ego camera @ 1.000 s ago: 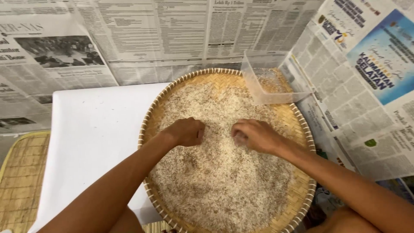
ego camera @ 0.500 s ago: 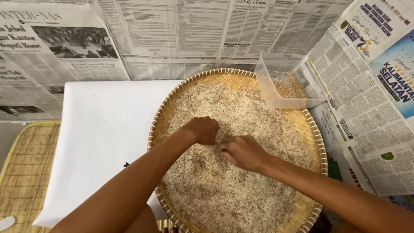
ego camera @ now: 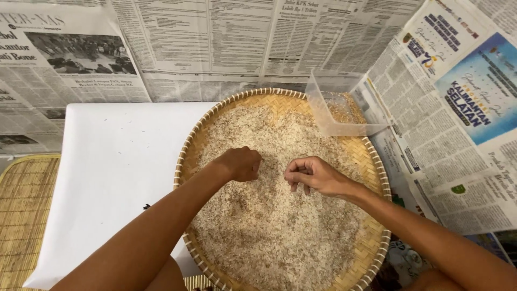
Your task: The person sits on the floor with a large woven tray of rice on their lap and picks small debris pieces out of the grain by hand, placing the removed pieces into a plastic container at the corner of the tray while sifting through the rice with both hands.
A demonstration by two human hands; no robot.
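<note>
A round woven bamboo tray (ego camera: pixel 189 141) lies in front of me, covered with a spread of pale rice grains (ego camera: pixel 269 226). My left hand (ego camera: pixel 241 163) rests on the rice near the tray's middle, fingers curled under and touching the grains. My right hand (ego camera: pixel 311 174) hovers just to its right, fingers bent and pinched together over the rice. Whether either hand holds grains is hidden by the fingers.
A clear plastic container (ego camera: pixel 339 108) sits on the tray's far right rim. A white sheet (ego camera: pixel 107 172) lies under the tray's left side, a woven mat (ego camera: pixel 21 215) at far left. Newspapers (ego camera: pixel 215 43) cover the wall and the right side.
My right hand has lifted slightly off the rice and shifted right, away from my left hand. The view has moved a little, with the tray now more central.
</note>
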